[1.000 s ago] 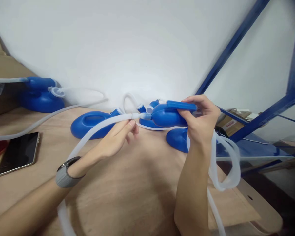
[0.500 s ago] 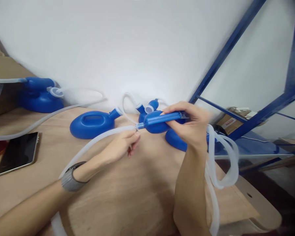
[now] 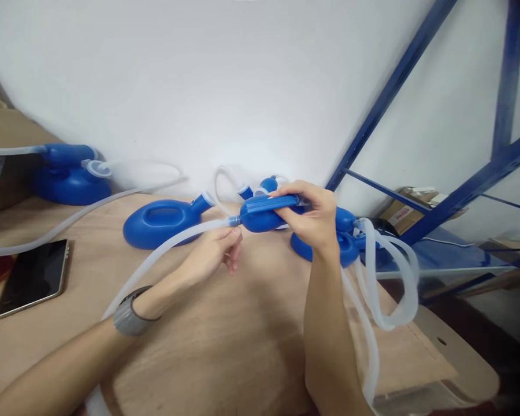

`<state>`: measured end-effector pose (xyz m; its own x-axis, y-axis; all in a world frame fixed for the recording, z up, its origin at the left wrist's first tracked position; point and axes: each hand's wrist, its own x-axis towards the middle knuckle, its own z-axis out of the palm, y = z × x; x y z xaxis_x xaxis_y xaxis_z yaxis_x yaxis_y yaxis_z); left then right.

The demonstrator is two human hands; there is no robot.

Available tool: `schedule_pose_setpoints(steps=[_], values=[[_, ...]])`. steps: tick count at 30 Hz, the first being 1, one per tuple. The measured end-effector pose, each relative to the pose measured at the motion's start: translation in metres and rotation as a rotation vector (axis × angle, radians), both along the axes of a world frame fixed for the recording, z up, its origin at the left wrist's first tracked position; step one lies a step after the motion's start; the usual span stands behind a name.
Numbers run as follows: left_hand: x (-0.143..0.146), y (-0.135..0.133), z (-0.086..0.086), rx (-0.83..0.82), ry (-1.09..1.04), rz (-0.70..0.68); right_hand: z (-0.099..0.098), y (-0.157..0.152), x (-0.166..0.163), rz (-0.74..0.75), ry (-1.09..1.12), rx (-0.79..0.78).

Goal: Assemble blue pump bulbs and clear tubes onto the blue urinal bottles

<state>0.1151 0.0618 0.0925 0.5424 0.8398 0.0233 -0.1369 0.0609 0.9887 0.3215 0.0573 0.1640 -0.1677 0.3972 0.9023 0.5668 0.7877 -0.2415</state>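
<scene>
My right hand is closed around a blue rounded urinal head with a ribbed blue strip along its top. A clear white hose runs from the urinal head's left end, past my left wrist, toward the lower left. My left hand pinches close to the joint between hose and head, its other fingers loosely curled. Behind it lies a blue urinal bottle with a looped handle and an angled neck. Another blue bottle is partly hidden behind my right hand, with a coiled white hose beside it.
A phone lies on the wooden table at left. More blue bottle parts with hose stand by a cardboard box. To the right are a blue metal shelf frame and a stool.
My right hand and the urinal head have shifted left, uncovering more of the blue bottle behind. My left hand stays at the hose joint, slightly further left.
</scene>
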Motion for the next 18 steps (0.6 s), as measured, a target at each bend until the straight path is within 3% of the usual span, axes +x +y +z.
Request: schedule_pose_setpoints(steps=[3, 10, 18], values=[[0.002, -0.002, 0.000, 0.022, -0.003, 0.034, 0.001, -0.001, 0.003, -0.027, 0.032, 0.003], [0.005, 0.001, -0.004, 0.067, -0.072, 0.253, 0.003, -0.001, -0.017, -0.068, 0.067, -0.009], [-0.002, 0.003, 0.003, 0.025, -0.120, 0.162, 0.004, -0.006, -0.023, -0.111, 0.102, 0.012]])
